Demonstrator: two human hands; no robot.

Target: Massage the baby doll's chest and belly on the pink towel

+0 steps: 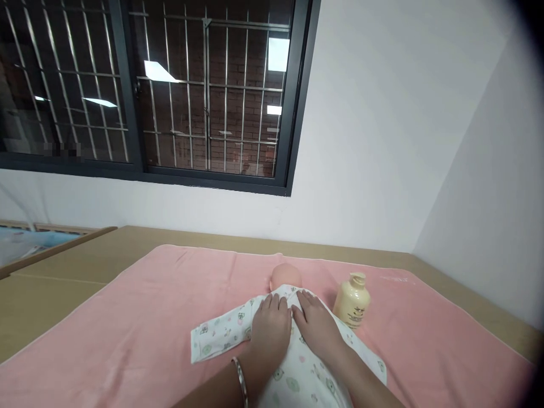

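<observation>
A baby doll [286,276] lies on a pink blanket, its bald head pointing away from me. White baby clothing [293,381] with a small green and pink print covers its body, and the sleeves spread out to both sides. My left hand [272,324] rests on the chest of the garment, fingers stretched toward the neckline. Beside it, my right hand [317,324] lies flat on the other half of the chest, thumb apart from the fingers. The cloth under both palms is hidden. A silver bangle circles my left wrist.
The pink blanket [170,300] covers much of a wooden surface [76,266]. A yellow pump bottle [353,300] stands right of the doll. At the far left, behind a wooden edge, lies something blue and white [38,241]. A white wall and barred window rise behind.
</observation>
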